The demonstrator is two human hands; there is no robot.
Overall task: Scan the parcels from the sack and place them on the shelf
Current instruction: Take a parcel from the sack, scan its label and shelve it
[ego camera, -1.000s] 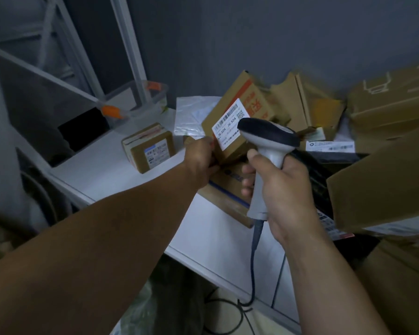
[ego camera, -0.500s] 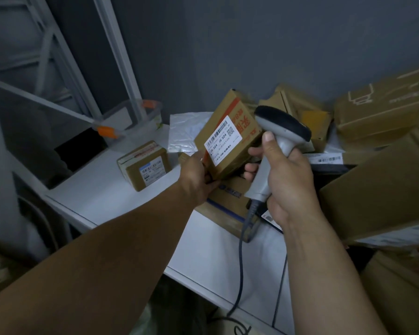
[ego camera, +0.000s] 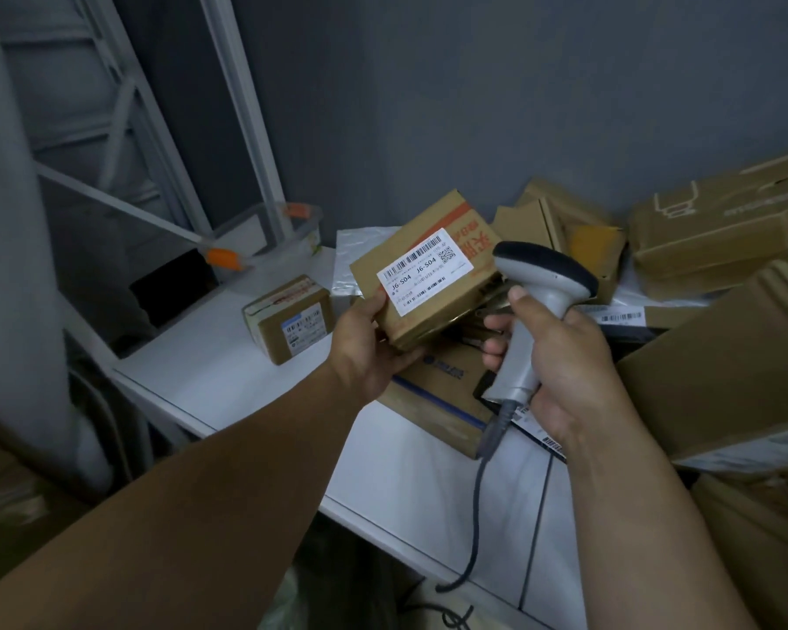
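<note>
Parcel: cardboard box (ego camera: pixel 433 284) held tilted above the table (ego camera: pixel 210 361), white label (ego camera: pixel 421 277) facing up, marked J6-S04, with barcodes and a QR code.
Left hand (ego camera: pixel 369 347): fingers clamped on the parcel's lower left corner, thumb on the label's edge.
Scanner (ego camera: pixel 535 306): grey, with a dark head just right of the parcel; cable (ego camera: pixel 474 502) hangs off the table's front edge.
Right hand (ego camera: pixel 560 366): fingers closed around the scanner handle.
Flat box (ego camera: pixel 442 402): lies on the table directly under the parcel, blue stripe along its edge.
Small box (ego camera: pixel 292 320): left of the parcel, standing on the table, apart from it.
Clear tub (ego camera: pixel 269 234): behind the small box, orange clips.
Box pile (ego camera: pixel 710 247): right of the parcel and behind it, against the grey wall.
</note>
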